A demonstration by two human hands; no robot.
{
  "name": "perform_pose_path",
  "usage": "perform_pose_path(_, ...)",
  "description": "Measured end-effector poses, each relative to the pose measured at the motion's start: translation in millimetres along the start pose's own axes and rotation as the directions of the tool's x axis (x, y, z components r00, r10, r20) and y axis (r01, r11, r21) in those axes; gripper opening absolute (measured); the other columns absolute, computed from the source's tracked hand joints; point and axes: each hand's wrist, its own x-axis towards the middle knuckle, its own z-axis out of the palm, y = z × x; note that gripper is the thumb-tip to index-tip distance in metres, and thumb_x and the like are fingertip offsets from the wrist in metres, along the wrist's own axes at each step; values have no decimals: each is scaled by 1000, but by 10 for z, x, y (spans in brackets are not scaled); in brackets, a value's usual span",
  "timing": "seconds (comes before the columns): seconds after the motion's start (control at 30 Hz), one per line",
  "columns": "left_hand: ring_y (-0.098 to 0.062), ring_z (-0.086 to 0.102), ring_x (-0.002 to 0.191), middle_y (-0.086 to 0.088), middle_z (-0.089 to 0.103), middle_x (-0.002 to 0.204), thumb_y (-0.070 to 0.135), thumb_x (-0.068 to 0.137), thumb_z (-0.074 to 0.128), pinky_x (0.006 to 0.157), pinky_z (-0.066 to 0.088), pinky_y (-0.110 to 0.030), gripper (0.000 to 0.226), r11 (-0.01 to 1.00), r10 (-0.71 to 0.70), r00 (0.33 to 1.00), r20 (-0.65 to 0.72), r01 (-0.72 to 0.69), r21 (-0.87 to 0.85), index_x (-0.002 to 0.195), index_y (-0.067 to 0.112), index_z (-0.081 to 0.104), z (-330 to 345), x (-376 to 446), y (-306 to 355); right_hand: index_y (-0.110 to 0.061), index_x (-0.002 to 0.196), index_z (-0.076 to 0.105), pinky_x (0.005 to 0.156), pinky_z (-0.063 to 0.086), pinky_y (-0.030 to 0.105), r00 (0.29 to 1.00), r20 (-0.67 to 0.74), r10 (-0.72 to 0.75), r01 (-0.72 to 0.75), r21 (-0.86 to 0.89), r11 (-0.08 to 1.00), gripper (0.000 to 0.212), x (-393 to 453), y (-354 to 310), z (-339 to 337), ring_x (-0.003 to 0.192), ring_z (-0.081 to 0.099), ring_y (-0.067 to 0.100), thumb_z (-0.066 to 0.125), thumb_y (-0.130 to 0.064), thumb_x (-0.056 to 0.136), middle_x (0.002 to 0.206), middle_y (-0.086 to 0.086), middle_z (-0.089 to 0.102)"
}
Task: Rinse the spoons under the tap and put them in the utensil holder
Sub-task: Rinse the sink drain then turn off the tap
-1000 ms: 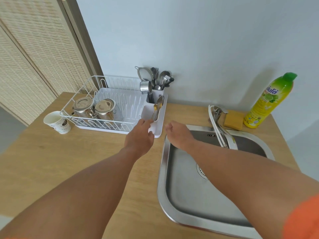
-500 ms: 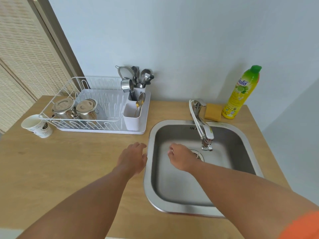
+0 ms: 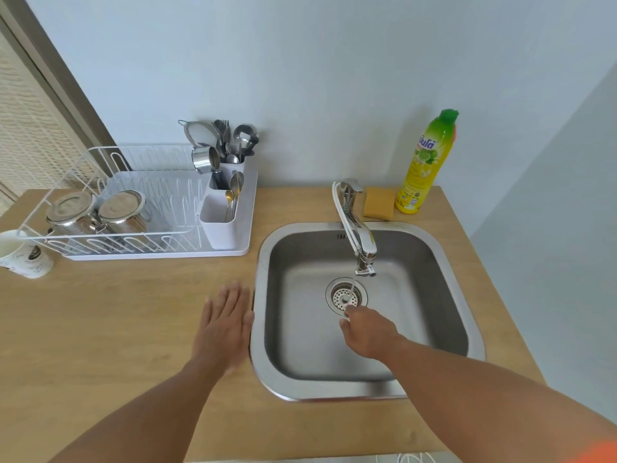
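Note:
The white utensil holder (image 3: 218, 225) stands at the right end of the dish rack. A gold spoon (image 3: 229, 199) and a silver spoon (image 3: 237, 183) lean in its front compartment, and several utensils (image 3: 233, 142) fill the back one. The chrome tap (image 3: 359, 235) runs a thin stream of water (image 3: 350, 289) over the sink (image 3: 260, 329). My left hand (image 3: 227, 325) lies flat on the wooden counter beside the sink's left rim, fingers apart and empty. My right hand (image 3: 367, 332) is inside the sink near the drain (image 3: 345, 294), fingers curled under the stream, with no spoon visible in it.
The white wire dish rack (image 3: 100, 175) holds two lidded steel pots (image 3: 71, 212) (image 3: 122, 208). A paper cup (image 3: 23, 255) stands at the left counter edge. A yellow sponge (image 3: 379, 203) and a dish soap bottle (image 3: 427, 162) sit behind the sink against the wall.
Both hands drew back from the utensil holder. My left hand settled flat on the counter, and my right hand moved into the sink under the running water.

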Motion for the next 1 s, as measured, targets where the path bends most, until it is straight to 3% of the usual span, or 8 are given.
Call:
perform_pose_path(0.23,-16,-17,157,5,-15,171,50,95,-22,128,-7,-42,74,998,-6,1000,-19,7,60,163,24,-8,46,-17,-20,-13,133,53,96,51,47,998,-18,53,-55,-117,992,42,98,330,-391,119,60,34,36,-40,106,128,13,63)
perform_pose_path(0.4,-14,-20,156,6,-17,171,52,96,-22,127,-9,-41,72,999,-6,1000,-20,7,52,163,27,-11,61,-12,-42,-12,132,53,97,52,48,995,-69,76,-82,-88,993,40,401,463,-955,121,59,35,37,-38,105,131,14,63)
perform_pose_path(0.7,-14,-16,157,6,-13,171,49,101,-10,129,-3,-44,66,999,-13,999,-40,15,31,163,26,-6,62,-13,-30,-9,126,51,77,42,40,967,-248,60,-87,-102,991,35,842,464,-1918,111,62,39,36,-35,107,124,18,65)
perform_pose_path(0.87,-14,-13,157,6,-9,172,48,101,-7,129,-2,-44,66,1000,-17,999,-38,18,9,163,26,-2,32,-25,-11,-16,145,44,94,51,48,970,-244,14,-47,-131,990,42,946,263,-2214,124,58,39,37,-30,106,137,15,61)
perform_pose_path(1.0,-14,-13,157,5,-9,172,48,101,-7,129,-1,-44,67,1000,-12,999,-33,13,8,163,25,-1,21,-28,-15,-23,151,40,97,52,51,974,-220,-56,15,-182,983,49,1037,91,-2327,124,57,39,38,-25,102,136,16,60)
